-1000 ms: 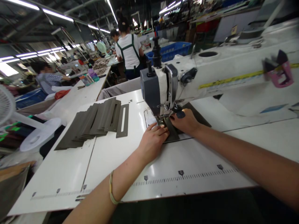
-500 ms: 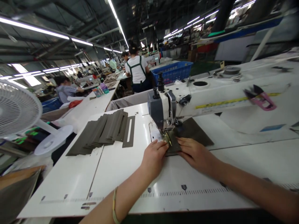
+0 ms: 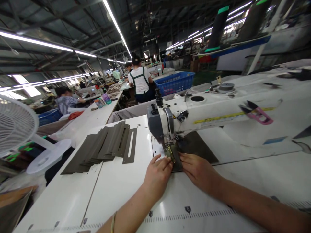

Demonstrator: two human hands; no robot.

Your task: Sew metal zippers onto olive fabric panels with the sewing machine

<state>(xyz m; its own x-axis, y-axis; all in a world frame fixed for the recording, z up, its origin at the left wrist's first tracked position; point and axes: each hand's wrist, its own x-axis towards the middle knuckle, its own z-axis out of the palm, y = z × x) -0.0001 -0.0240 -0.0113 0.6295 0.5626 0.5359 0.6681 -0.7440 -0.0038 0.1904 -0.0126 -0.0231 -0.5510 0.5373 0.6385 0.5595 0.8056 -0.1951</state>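
Note:
A dark grey-green panel (image 3: 200, 148) lies flat under the needle area of a white sewing machine (image 3: 179, 110), with a yellowish zipper-like strip (image 3: 171, 153) at its near part. My left hand (image 3: 157, 174) rests at the near left of the strip, its fingers spread and fingertips on the piece. On the right side, my right hand (image 3: 200, 171) lies with outstretched fingers on the panel's near edge. Left of the machine, overlapping dark panels (image 3: 97, 145) are fanned out on the white table (image 3: 121, 191), beside a single slotted piece (image 3: 125, 155).
Pink-handled snips (image 3: 257, 113) lie against the machine arm by a yellow tape. A white fan (image 3: 48, 155) stands at the left. Behind the machine are a blue basket (image 3: 173, 84) and a person in a white shirt (image 3: 141, 81). Another person in stripes sits farther left.
The view has shifted, so the machine and table appear lower and farther left. Both hands stay beside the strip, which has moved little relative to the needle area.

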